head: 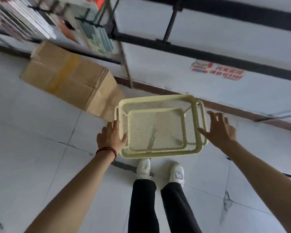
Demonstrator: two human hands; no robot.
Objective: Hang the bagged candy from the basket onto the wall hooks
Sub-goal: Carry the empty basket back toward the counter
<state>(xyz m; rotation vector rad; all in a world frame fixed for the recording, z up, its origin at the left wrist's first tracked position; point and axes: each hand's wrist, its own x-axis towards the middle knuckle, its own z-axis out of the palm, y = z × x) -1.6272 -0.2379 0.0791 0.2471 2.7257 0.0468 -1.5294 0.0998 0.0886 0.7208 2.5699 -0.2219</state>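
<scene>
Yellow mesh basket (156, 98) sits empty on the floor (40, 148); blurred candy (217, 71) is on the wall (208, 39). My left grip (112, 137) rests released on the rim and my right grip (220, 130) is splayed beside it. I judge they flank it for lifting.

My view: white tiled floor (32, 140) meeting a white wall (175, 78).
I see a taped cardboard box (71, 78) on the tiles beside a stocked metal rack (84, 22); black rails (208, 53) cross the wall, a brown baseboard (149, 89) runs along its foot, a colourful sticker (218, 71) low down.
</scene>
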